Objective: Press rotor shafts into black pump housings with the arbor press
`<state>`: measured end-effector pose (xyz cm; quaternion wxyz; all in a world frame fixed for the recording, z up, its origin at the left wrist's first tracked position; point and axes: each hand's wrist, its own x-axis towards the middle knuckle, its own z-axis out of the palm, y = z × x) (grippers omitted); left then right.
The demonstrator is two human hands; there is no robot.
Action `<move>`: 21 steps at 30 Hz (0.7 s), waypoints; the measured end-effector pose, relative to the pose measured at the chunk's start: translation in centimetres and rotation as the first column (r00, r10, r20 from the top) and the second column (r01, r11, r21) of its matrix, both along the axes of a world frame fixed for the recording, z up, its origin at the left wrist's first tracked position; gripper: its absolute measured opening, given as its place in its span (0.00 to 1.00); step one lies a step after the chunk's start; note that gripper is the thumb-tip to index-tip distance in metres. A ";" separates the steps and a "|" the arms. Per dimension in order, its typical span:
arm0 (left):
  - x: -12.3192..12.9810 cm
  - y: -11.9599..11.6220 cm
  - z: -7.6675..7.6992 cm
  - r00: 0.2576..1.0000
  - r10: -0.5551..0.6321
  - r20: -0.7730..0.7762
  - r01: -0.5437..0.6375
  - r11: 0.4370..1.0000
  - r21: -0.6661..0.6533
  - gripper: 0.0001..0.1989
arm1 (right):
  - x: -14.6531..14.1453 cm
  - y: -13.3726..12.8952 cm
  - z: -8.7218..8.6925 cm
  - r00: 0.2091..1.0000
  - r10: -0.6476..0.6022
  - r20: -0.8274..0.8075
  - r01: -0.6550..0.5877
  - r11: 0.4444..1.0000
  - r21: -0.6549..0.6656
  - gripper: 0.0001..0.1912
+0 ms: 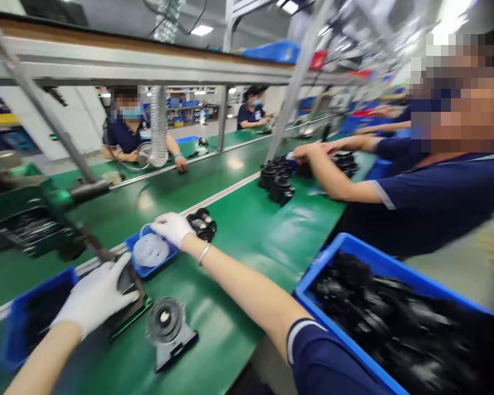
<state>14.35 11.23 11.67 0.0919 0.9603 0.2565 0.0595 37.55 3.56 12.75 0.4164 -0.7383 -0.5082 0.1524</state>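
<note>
My left hand (96, 296), in a white glove, has its fingers spread and lies over a dark metal fixture (127, 315) with a green edge; whether it presses on it I cannot tell. My right hand (175, 227), also gloved, is at the far rim of a small blue tray (158, 264). Its fingers are drawn together at the white plastic rings (150, 250) in that tray; what is between the fingertips is hidden. Closer to me, a round grey-black housing (167, 323) with a flat foot lies on the green bench. Black parts (203, 224) sit just beyond my right wrist.
A blue bin (14, 334) stands at far left, beside a green machine with a lever (86, 192). A large blue crate (341, 241) of black parts is at right. A co-worker's arms (333, 170) reach over black housings (280, 189). Slanted metal posts (298, 77) support an overhead shelf.
</note>
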 end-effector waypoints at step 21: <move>0.2 -0.6 0.7 0.982 0.038 -0.187 -0.023 0.996 0.085 0.44 | -0.2 0.6 -0.6 0.859 0.126 -0.497 -0.038 0.982 0.183 0.05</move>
